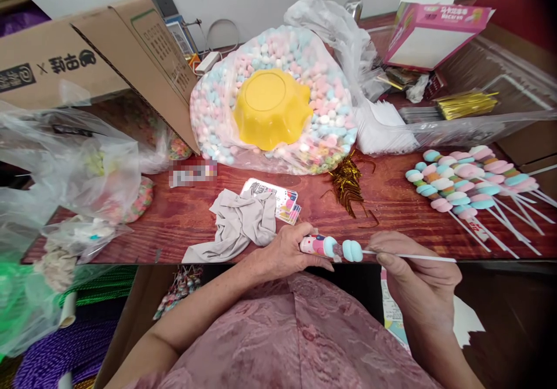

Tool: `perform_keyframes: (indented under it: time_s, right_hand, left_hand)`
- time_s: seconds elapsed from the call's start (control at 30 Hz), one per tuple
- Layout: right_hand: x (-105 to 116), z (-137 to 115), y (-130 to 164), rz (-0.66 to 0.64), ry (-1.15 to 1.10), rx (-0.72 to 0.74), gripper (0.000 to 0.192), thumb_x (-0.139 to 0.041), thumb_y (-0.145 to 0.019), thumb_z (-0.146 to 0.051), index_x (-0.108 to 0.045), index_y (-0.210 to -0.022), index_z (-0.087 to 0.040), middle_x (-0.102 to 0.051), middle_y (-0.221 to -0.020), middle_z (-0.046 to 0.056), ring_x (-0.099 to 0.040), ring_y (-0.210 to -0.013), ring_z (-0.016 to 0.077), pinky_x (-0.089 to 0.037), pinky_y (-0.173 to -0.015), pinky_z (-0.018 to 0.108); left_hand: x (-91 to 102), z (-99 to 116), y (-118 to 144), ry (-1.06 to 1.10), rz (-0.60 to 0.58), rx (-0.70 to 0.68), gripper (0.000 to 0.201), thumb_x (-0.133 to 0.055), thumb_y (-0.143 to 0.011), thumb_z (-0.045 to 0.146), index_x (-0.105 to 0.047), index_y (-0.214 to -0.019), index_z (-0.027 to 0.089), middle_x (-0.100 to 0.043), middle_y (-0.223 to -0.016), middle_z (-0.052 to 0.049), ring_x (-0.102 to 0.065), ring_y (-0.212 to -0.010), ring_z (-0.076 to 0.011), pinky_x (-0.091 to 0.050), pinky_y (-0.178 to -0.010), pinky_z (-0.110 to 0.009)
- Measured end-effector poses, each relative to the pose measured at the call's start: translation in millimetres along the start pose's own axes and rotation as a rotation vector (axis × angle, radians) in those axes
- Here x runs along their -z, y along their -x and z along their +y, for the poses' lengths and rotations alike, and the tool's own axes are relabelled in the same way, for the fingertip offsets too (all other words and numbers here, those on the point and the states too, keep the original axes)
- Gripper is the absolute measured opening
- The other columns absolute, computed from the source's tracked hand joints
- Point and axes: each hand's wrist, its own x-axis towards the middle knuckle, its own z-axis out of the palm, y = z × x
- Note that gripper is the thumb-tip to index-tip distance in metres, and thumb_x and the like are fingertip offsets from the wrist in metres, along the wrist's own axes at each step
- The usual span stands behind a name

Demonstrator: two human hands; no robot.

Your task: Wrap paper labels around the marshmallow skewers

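Note:
Held level over the table's front edge is a marshmallow skewer (pixel 352 251), its blue and dark pieces threaded on a white stick. My left hand (pixel 285 252) is closed round its left end, where a printed pink and white label (pixel 317 245) shows. With thumb and fingers pinched, my right hand (pixel 420 281) grips the white stick (pixel 435 258) just right of the marshmallows. Beyond my left hand lie a grey cloth (pixel 246 220) and a small stack of printed cards (pixel 278 196). Several finished-looking marshmallow skewers (pixel 470 180) lie in a pile at the right.
A yellow scalloped bowl (pixel 270 107) rests upside down on a big bag of pastel marshmallows (pixel 213 110). Gold twist ties (pixel 348 186) lie before it. A cardboard box (pixel 143 58) stands left; a clear tray (pixel 456 128) and a pink box (pixel 437 32) are right.

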Motion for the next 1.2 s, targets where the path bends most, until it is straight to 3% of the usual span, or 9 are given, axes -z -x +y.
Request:
perform_keyframes:
  time_s: [0.1, 0.23, 0.33, 0.57, 0.7, 0.8, 0.9, 1.07, 1.2]
  right_hand:
    - [3, 2, -4, -0.117, 0.017, 0.045, 0.017, -0.069, -0.083, -0.014, -0.077, -0.091, -0.028, -0.072, -0.080, 0.000, -0.065, -0.074, 0.0194, -0.052, -0.072, 0.038]
    - [6, 6, -14, -0.232, -0.013, 0.086, 0.015, -0.069, -0.083, -0.017, -0.076, -0.091, -0.027, -0.072, -0.077, 0.001, -0.064, -0.069, 0.0199, -0.053, -0.068, 0.040]
    - [4, 6, -18, -0.227, -0.020, 0.060, 0.012, -0.069, -0.083, -0.015, -0.075, -0.086, -0.025, -0.069, -0.072, 0.000, -0.061, -0.064, 0.0174, -0.050, -0.064, 0.037]
    - [-17, 9, -1, 0.029, 0.059, -0.166, 0.011, -0.071, -0.082, -0.017, -0.067, -0.072, -0.020, -0.057, -0.065, -0.002, -0.052, -0.060, 0.0110, -0.040, -0.056, 0.025]
    - [-30, 16, 10, 0.205, -0.016, -0.212, 0.013, -0.072, -0.082, -0.020, -0.066, -0.071, -0.020, -0.058, -0.067, -0.003, -0.051, -0.060, 0.0101, -0.041, -0.058, 0.025]
    - [-34, 18, 9, 0.225, -0.055, -0.140, 0.009, -0.071, -0.082, -0.021, -0.069, -0.073, -0.022, -0.061, -0.067, -0.003, -0.056, -0.065, 0.0124, -0.046, -0.067, 0.028]
    - [-25, 15, 2, 0.102, -0.043, -0.030, 0.009, -0.068, -0.083, -0.018, -0.073, -0.080, -0.024, -0.067, -0.073, -0.001, -0.061, -0.072, 0.0161, -0.049, -0.077, 0.034]
    - [3, 3, -17, -0.283, -0.006, 0.121, 0.020, -0.066, -0.084, -0.013, -0.076, -0.097, -0.026, -0.073, -0.081, 0.003, -0.066, -0.074, 0.0207, -0.052, -0.079, 0.043]
    - [17, -5, -31, -0.510, -0.002, 0.175, 0.023, -0.067, -0.086, -0.015, -0.075, -0.104, -0.027, -0.075, -0.084, 0.003, -0.068, -0.078, 0.0220, -0.053, -0.080, 0.045]
  left_hand:
    - [2.9, 4, -1, 0.049, -0.091, -0.042, 0.046, -0.083, -0.067, 0.049, -0.060, -0.089, 0.015, -0.056, -0.079, 0.004, -0.047, -0.070, -0.0097, -0.038, -0.064, -0.020]
    - [4.3, 8, -1, 0.065, -0.207, -0.082, 0.041, -0.084, -0.067, 0.046, -0.060, -0.080, 0.015, -0.052, -0.075, 0.004, -0.044, -0.067, -0.0092, -0.037, -0.061, -0.020]
    - [0.9, 8, -1, 0.018, -0.184, -0.061, 0.040, -0.083, -0.068, 0.046, -0.060, -0.080, 0.015, -0.053, -0.075, 0.004, -0.046, -0.067, -0.0097, -0.037, -0.061, -0.021]
    - [-4.9, 3, -2, -0.114, 0.181, 0.069, 0.029, -0.079, -0.072, 0.036, -0.057, -0.076, 0.016, -0.057, -0.071, 0.004, -0.048, -0.065, -0.0098, -0.034, -0.059, -0.021]
    - [-6.4, 5, -1, -0.151, 0.177, 0.050, 0.024, -0.077, -0.072, 0.030, -0.058, -0.079, 0.017, -0.058, -0.073, 0.003, -0.048, -0.065, -0.0100, -0.034, -0.060, -0.022]
    - [-7.6, 3, -2, -0.037, 0.202, 0.118, 0.033, -0.082, -0.067, 0.035, -0.055, -0.075, 0.017, -0.054, -0.068, 0.005, -0.045, -0.063, -0.0092, -0.033, -0.058, -0.021]
    - [-6.5, 2, -3, 0.138, 0.157, 0.221, 0.046, -0.089, -0.056, 0.043, -0.056, -0.074, 0.016, -0.053, -0.068, 0.005, -0.045, -0.065, -0.0094, -0.033, -0.058, -0.021]
    - [2.2, 9, -4, 0.478, -0.087, 0.287, 0.051, -0.092, -0.047, 0.041, -0.059, -0.076, 0.014, -0.056, -0.075, 0.004, -0.049, -0.069, -0.0099, -0.038, -0.063, -0.022]
    - [10.3, 13, -3, 0.545, -0.207, 0.311, 0.050, -0.092, -0.047, 0.038, -0.056, -0.073, 0.015, -0.055, -0.071, 0.005, -0.047, -0.065, -0.0086, -0.037, -0.061, -0.022]
